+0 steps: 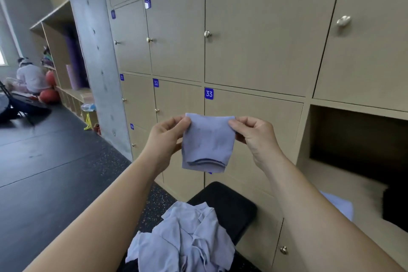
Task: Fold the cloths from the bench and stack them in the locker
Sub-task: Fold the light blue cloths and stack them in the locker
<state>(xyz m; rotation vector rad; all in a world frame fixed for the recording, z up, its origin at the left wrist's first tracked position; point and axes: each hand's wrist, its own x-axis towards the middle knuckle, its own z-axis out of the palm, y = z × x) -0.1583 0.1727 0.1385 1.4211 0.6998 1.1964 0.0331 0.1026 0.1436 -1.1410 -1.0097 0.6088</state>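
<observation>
Cloth (207,143), folded small, top corners pinched in my left hand (170,137) and right hand (254,134); fold likely done, open locker (326,179) next.

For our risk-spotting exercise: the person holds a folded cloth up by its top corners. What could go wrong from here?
The folded cloth hangs from pinches of the left hand and right hand at its top corners; it may unfold before reaching the open locker. The loose pile reaches the bench edge and could slide off.
</observation>
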